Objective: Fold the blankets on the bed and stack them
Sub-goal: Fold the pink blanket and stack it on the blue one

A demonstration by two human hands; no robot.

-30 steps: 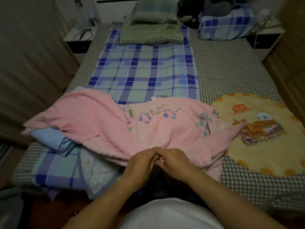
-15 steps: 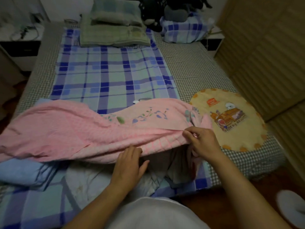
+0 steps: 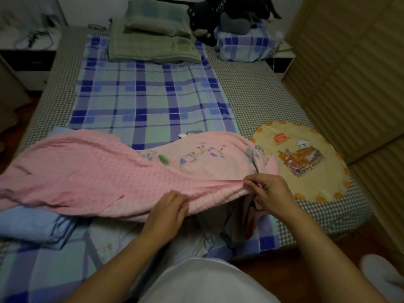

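The right hand (image 3: 272, 194) pinches the near hem of the pink blanket (image 3: 105, 171) with curled fingers, lifting it off the bed (image 3: 258, 95); the left hand (image 3: 167, 212) grips the same hem further left, its fingertips tucked under the fold and hidden. The blanket's left end runs out of frame. Since half a second ago the left hand has closed from flat onto the cloth. A blue blanket (image 3: 32, 224) lies bunched beneath on the left, a round yellow mat (image 3: 306, 162) just beside on the right, and the plaid sheet (image 3: 150, 101) spreads open beyond.
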